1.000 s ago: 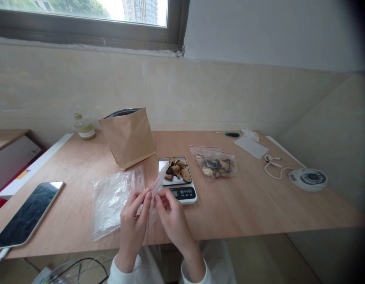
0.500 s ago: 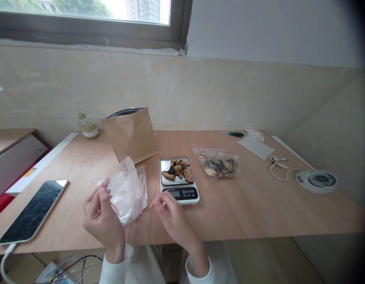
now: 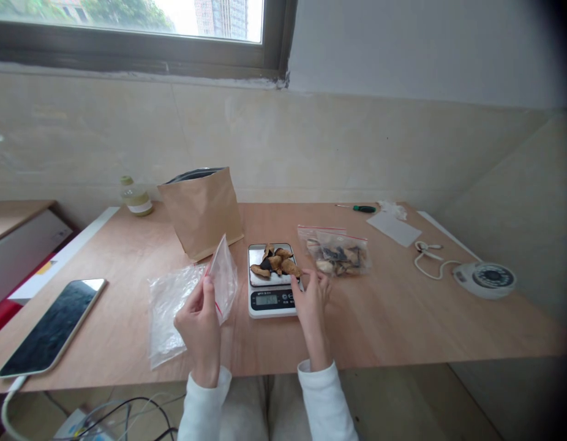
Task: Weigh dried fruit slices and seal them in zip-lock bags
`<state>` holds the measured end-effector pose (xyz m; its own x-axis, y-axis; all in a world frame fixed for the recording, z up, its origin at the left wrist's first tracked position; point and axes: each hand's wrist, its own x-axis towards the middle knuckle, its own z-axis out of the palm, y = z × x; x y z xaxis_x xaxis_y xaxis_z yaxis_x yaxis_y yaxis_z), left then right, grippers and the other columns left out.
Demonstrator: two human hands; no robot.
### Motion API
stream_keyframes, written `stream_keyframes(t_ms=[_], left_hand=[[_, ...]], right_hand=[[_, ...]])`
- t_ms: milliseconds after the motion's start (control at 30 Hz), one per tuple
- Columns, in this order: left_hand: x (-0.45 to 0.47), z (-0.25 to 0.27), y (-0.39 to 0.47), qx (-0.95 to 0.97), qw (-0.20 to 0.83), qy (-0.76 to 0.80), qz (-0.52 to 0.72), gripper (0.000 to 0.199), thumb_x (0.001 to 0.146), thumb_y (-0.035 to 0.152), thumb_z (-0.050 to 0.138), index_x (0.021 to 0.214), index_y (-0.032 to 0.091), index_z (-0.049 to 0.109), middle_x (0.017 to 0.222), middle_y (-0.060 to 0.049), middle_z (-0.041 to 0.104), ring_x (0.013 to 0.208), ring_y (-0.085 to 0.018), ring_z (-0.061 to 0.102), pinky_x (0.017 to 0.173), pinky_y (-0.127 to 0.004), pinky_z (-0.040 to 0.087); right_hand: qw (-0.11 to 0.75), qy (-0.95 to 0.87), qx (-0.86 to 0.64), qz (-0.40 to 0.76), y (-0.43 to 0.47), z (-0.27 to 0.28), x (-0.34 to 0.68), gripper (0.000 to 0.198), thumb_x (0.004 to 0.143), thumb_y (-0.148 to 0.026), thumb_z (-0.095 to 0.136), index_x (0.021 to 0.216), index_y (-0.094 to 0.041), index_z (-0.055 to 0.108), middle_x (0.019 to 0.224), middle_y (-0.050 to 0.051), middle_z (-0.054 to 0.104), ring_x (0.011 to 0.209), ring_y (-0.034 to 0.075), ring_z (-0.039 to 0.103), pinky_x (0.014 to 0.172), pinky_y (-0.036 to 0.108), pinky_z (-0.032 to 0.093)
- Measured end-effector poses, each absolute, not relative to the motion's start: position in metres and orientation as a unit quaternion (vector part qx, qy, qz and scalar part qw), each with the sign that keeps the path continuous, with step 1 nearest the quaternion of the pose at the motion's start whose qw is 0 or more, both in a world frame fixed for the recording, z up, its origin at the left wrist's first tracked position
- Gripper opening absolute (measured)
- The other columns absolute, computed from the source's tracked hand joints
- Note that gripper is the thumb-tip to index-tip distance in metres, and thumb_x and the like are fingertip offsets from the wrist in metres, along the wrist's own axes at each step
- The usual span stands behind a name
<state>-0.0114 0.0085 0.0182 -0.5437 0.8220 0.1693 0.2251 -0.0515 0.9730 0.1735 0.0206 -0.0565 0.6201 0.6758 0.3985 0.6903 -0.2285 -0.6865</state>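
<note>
Left hand (image 3: 199, 323) pinching clear zip bag (image 3: 225, 280); right hand (image 3: 311, 300) at dried slices (image 3: 275, 263) on the scale (image 3: 270, 300).
Left thumb and fingers press together on the bag's red-striped edge; bag is up off the table (image 3: 384, 324), beside the scale's left side. Right thumb and finger sit either side of the slice at the pan's near right corner; too small here to tell whether they're actually pinching it. Bag should handle light, limp, slippery: hold it by the stiffer zip strip. Slices look light, dry, stiff, probably brittle at thin edges: take each across its thicker middle, gentle pressure. Filled bags (image 3: 342, 260) lie right of the scale.
</note>
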Motion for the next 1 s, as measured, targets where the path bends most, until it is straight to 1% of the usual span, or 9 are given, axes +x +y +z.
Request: stream_keyframes(t_ms=[133, 267, 367, 467, 533, 633, 767, 900, 1000], left_hand=[[-0.017, 0.011, 0.01, 0.41, 0.281, 0.629, 0.598, 0.041, 0.083, 0.047, 0.061, 0.113, 0.021, 0.071, 0.105, -0.006, 0.074, 0.109, -0.025, 0.066, 0.1, -0.041, 0.047], [-0.017, 0.009, 0.011, 0.411, 0.297, 0.607, 0.612, 0.042, 0.084, 0.046, 0.06, 0.115, 0.02, 0.07, 0.108, -0.007, 0.073, 0.107, -0.024, 0.066, 0.098, -0.039, 0.048], [-0.012, 0.014, 0.008, 0.429, 0.283, 0.623, 0.59, 0.039, 0.085, 0.045, 0.059, 0.114, 0.022, 0.07, 0.111, -0.006, 0.073, 0.112, -0.025, 0.064, 0.098, -0.038, 0.048], [-0.007, 0.02, 0.004, 0.454, 0.27, 0.633, 0.566, 0.036, 0.087, 0.044, 0.058, 0.115, 0.025, 0.07, 0.118, -0.004, 0.07, 0.119, -0.026, 0.06, 0.1, -0.036, 0.046], [-0.006, 0.021, 0.001, 0.458, 0.277, 0.628, 0.565, 0.038, 0.088, 0.046, 0.056, 0.117, 0.026, 0.069, 0.12, -0.003, 0.069, 0.121, -0.025, 0.058, 0.1, -0.036, 0.046], [-0.007, 0.021, 0.0, 0.439, 0.295, 0.626, 0.574, 0.039, 0.087, 0.047, 0.057, 0.117, 0.025, 0.069, 0.118, -0.004, 0.07, 0.118, -0.025, 0.06, 0.099, -0.036, 0.046], [-0.009, 0.021, 0.002, 0.381, 0.318, 0.605, 0.623, 0.04, 0.087, 0.046, 0.058, 0.115, 0.021, 0.07, 0.119, -0.006, 0.07, 0.117, -0.024, 0.061, 0.102, -0.037, 0.045], [-0.008, 0.021, 0.006, 0.282, 0.408, 0.52, 0.695, 0.036, 0.087, 0.04, 0.059, 0.111, 0.015, 0.07, 0.117, -0.01, 0.07, 0.114, -0.022, 0.063, 0.103, -0.038, 0.045], [-0.006, 0.026, 0.007, 0.232, 0.455, 0.487, 0.708, 0.032, 0.087, 0.035, 0.058, 0.108, 0.015, 0.071, 0.116, -0.011, 0.07, 0.111, -0.021, 0.065, 0.103, -0.038, 0.047]], right_hand=[[0.511, -0.431, -0.742, 0.05, 0.007, -0.043, 0.177, 0.024, 0.09, -0.037, 0.045, 0.087, -0.017, 0.058, 0.088, 0.013, 0.062, 0.085, 0.026, 0.056, 0.081, 0.041, 0.044], [0.562, -0.413, -0.707, 0.113, -0.011, -0.006, 0.161, 0.023, 0.089, -0.041, 0.051, 0.087, -0.018, 0.056, 0.082, 0.008, 0.062, 0.072, 0.021, 0.055, 0.07, 0.034, 0.045], [0.576, -0.432, -0.664, 0.201, -0.016, 0.023, 0.135, 0.026, 0.088, -0.045, 0.053, 0.084, -0.019, 0.058, 0.079, 0.005, 0.063, 0.068, 0.018, 0.055, 0.065, 0.03, 0.045], [0.557, -0.468, -0.64, 0.246, -0.013, 0.04, 0.107, 0.03, 0.086, -0.048, 0.057, 0.08, -0.019, 0.059, 0.079, 0.005, 0.062, 0.069, 0.017, 0.056, 0.067, 0.03, 0.046], [0.543, -0.494, -0.636, 0.24, -0.011, 0.043, 0.094, 0.03, 0.085, -0.049, 0.058, 0.079, -0.019, 0.06, 0.082, 0.006, 0.062, 0.073, 0.018, 0.057, 0.071, 0.032, 0.047], [0.548, -0.521, -0.611, 0.234, -0.009, 0.038, 0.088, 0.028, 0.089, -0.046, 0.055, 0.087, -0.019, 0.062, 0.092, 0.008, 0.062, 0.08, 0.019, 0.058, 0.075, 0.032, 0.048], [0.561, -0.527, -0.608, 0.196, -0.006, 0.023, 0.102, 0.024, 0.096, -0.035, 0.042, 0.098, -0.019, 0.06, 0.1, 0.009, 0.059, 0.092, 0.02, 0.058, 0.084, 0.034, 0.048], [0.487, -0.553, -0.667, 0.106, 0.007, 0.001, 0.122, 0.023, 0.093, -0.026, 0.045, 0.109, -0.019, 0.06, 0.108, 0.013, 0.054, 0.103, 0.024, 0.056, 0.092, 0.042, 0.045], [0.427, -0.554, -0.712, 0.059, 0.018, -0.01, 0.127, 0.019, 0.09, -0.027, 0.05, 0.102, -0.016, 0.061, 0.102, 0.013, 0.055, 0.099, 0.027, 0.056, 0.088, 0.043, 0.046]])
